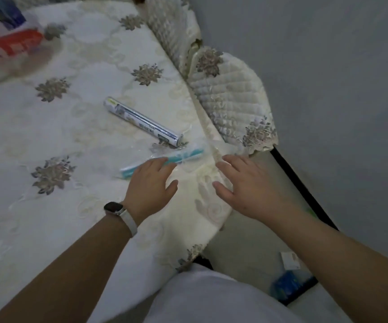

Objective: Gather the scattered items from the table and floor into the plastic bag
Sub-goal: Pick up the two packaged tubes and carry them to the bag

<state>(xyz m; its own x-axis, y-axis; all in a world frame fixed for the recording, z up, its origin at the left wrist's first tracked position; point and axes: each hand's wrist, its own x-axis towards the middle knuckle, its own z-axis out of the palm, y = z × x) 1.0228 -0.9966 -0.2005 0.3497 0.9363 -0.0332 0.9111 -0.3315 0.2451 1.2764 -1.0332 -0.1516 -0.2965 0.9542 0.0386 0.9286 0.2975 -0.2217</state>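
A teal and white stick in a clear wrapper [183, 156] lies near the table's right edge. My left hand [151, 183], fingers apart, hovers over its near end and holds nothing. My right hand [244, 185] is spread open just right of it, above the table's corner. A silver-blue roll [143, 122] lies diagonally just beyond the wrapped stick. The plastic bag [6, 45], white with red print, sits blurred at the far left of the table. On the floor at lower right lie a blue packet [286, 285] and a small white box [289, 259].
The table [48, 141] wears a cream cloth with grey embroidered flowers. A chair with a quilted cream cover [230, 94] stands against the table's right edge. Grey floor [339, 89] spreads to the right. A dark mat strip [305, 190] runs along the floor by the chair.
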